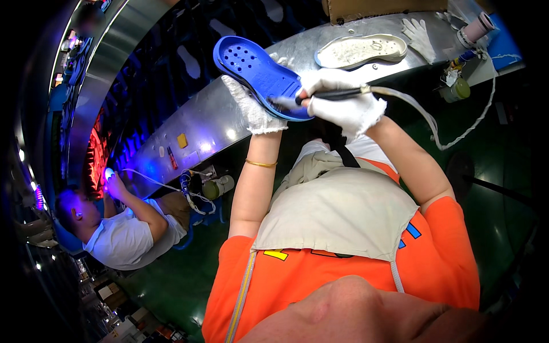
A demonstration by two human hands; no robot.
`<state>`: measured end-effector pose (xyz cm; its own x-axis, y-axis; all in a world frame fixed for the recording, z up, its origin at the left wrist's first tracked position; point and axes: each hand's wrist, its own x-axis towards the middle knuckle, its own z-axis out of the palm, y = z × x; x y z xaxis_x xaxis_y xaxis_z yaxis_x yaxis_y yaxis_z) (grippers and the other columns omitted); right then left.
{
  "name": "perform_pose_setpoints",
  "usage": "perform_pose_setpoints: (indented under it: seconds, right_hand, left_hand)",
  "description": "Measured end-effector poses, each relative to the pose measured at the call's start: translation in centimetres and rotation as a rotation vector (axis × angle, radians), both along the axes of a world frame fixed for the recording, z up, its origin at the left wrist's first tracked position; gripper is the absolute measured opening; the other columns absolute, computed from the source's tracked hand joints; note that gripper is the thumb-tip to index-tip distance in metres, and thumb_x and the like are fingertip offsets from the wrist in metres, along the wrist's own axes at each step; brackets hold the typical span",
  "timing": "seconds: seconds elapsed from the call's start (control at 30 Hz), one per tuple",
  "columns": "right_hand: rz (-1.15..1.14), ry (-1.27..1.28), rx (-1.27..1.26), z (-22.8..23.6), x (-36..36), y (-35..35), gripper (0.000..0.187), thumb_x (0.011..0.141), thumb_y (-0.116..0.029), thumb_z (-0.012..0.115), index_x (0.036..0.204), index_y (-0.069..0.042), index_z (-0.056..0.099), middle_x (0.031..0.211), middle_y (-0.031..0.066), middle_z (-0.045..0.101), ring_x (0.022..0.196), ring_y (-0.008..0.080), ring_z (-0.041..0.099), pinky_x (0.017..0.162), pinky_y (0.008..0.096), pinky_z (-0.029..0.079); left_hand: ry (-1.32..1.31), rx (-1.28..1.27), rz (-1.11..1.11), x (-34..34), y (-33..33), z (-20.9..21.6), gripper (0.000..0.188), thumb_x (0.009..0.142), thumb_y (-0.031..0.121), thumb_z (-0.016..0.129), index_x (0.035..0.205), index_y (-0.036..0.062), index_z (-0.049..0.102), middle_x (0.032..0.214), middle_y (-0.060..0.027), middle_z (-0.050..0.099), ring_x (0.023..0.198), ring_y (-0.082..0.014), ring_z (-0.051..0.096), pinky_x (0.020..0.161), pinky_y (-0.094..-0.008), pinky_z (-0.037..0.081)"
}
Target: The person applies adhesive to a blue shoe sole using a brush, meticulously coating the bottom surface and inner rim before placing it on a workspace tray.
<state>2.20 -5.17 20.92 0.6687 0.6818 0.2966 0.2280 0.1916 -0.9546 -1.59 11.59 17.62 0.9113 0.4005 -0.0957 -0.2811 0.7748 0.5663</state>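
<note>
A blue shoe sole (251,64), with round holes in its front part, is tilted above the metal ledge. My left hand (250,110), in a white knit glove, grips it from below along its left edge, and some fingers are hidden behind it. In my gloved right hand (349,108) is a brush with a black handle (337,95), bare fingertips showing through the glove. Its bristles (281,103) rest on the inside of the sole's heel end. A pale hose (409,100) runs from the handle's back end off to the right.
An off-white sole (363,50) and a loose white glove (419,39) lie on the metal ledge (229,123). Behind it, a dark conveyor (200,34) carries pale sole-shaped pieces. A bottle (457,90) hangs at right. Another person (131,228) works at left near red light.
</note>
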Motion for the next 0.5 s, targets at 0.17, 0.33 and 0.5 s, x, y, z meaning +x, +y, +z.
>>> perform_pose_setpoints:
  seconds: [0.17,0.33,0.5]
  right_hand:
    - [-0.163,0.161,0.004,0.6,1.3,-0.5,0.016,0.077,-0.009,0.065,0.091,-0.003,0.063,0.087,0.0044,0.062,0.079,0.0096,0.058,0.074,0.0254,0.049]
    - [-0.095,0.046,0.078,0.1,-0.6,0.2,0.013,0.08,0.001,0.062,0.092,-0.001,0.057,0.09,0.0044,0.061,0.079,0.0094,0.059,0.075,0.0259,0.05]
    - [-0.035,0.283,-0.015,-0.4,0.1,0.1,0.014,0.081,0.003,0.058,0.093,-0.004,0.056,0.098,0.0073,0.058,0.081,0.0116,0.059,0.07,0.0284,0.054]
  left_hand:
    - [-0.069,-0.185,-0.114,-1.1,-1.8,1.9,0.07,0.084,0.066,0.042,0.125,0.0095,0.049,0.118,-0.0091,0.057,0.108,-0.0247,0.053,0.096,-0.0419,0.044]
    - [-0.105,-0.098,-0.104,-0.3,-1.5,0.7,0.065,0.086,0.063,0.04,0.121,0.0092,0.053,0.116,-0.0077,0.059,0.099,-0.0249,0.058,0.09,-0.0394,0.048]
    - [-0.106,-0.069,-0.08,0.0,-0.8,0.8,0.069,0.085,0.065,0.04,0.124,0.01,0.05,0.116,-0.0088,0.058,0.098,-0.026,0.059,0.088,-0.0392,0.049]
